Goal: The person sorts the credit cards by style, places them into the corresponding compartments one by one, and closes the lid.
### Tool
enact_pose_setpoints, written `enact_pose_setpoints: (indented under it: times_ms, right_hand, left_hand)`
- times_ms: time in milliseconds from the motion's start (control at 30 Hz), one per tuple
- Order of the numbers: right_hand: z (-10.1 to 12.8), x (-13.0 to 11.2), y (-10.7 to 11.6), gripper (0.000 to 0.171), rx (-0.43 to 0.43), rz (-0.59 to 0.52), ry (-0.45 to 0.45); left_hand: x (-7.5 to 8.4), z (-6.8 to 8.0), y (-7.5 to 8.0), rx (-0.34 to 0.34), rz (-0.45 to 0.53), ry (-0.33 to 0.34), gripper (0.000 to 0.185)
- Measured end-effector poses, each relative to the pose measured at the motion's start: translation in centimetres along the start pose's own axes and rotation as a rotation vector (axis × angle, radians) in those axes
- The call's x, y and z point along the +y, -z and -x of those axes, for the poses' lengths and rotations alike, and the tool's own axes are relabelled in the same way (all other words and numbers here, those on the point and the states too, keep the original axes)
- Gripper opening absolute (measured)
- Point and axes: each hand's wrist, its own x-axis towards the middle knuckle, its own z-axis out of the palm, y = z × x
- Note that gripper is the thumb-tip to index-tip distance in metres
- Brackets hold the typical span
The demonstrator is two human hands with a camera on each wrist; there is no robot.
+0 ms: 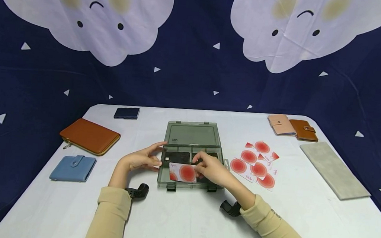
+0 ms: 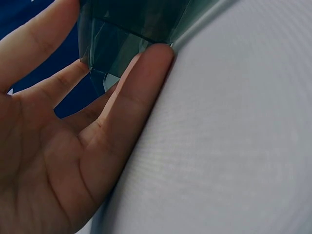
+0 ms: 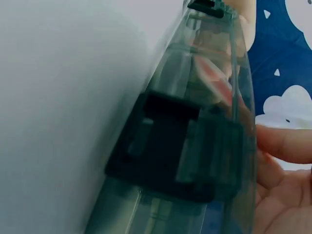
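A translucent green-grey storage box [image 1: 192, 134] sits mid-table with its lid laid back. Its base is split into compartments, with a black card [image 1: 178, 157] at the upper left and more dark cards on the right side. My right hand [image 1: 214, 169] pinches a white card with a red round print [image 1: 187, 173] by its right end, over the lower left compartment. The left hand [image 1: 142, 158] touches the box's left side, its thumb and fingers fairly straight; in the left wrist view the thumb [image 2: 141, 83] lies along the box wall.
Right of the box several red-printed cards [image 1: 258, 169] lie spread and overlapping. A pink wallet [image 1: 281, 125], a brown wallet [image 1: 303, 130] and a long grey wallet [image 1: 334, 169] are farther right. On the left are a brown zip wallet [image 1: 90, 136], a blue wallet [image 1: 73, 168] and a dark wallet [image 1: 126, 113].
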Motion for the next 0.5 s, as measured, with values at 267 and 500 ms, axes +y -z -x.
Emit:
enact_pose_setpoints:
  times_ms: [267,500]
  right_hand:
    - [0.24,-0.19,-0.06,0.021,-0.130,0.145,0.018]
    - [0.29,0.11,-0.42,0.031,-0.249,0.207,0.044]
  left_hand:
    - [0.09,-0.03,0.02,0.012,0.004,0.013,0.086]
    - [0.08,-0.04,-0.01,0.016,-0.003,0.017,0.087]
